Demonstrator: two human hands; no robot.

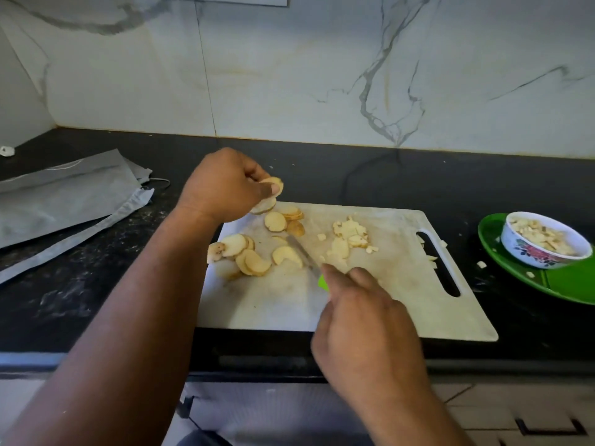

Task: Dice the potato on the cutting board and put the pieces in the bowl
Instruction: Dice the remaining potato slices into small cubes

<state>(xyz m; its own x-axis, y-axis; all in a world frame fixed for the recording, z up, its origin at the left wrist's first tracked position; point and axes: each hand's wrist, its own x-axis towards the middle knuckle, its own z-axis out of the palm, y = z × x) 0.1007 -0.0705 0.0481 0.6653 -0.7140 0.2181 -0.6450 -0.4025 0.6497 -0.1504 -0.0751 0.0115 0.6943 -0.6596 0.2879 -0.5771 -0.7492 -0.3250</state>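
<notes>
While my left grip (225, 185) pinches slices (269, 194), the knife (304, 252) in my right grip (360, 317) points toward them.

Left hand (225, 185): bare, no ring or glove visible, lower-left to centre of the frame.
Left forearm: bare, no sleeve in view.
Right hand (363, 320): bare, no ring visible.
Right forearm: bare, no sleeve, watch or band showing.

Black countertop (418, 185) below white marble-veined wall (289, 75).
</notes>
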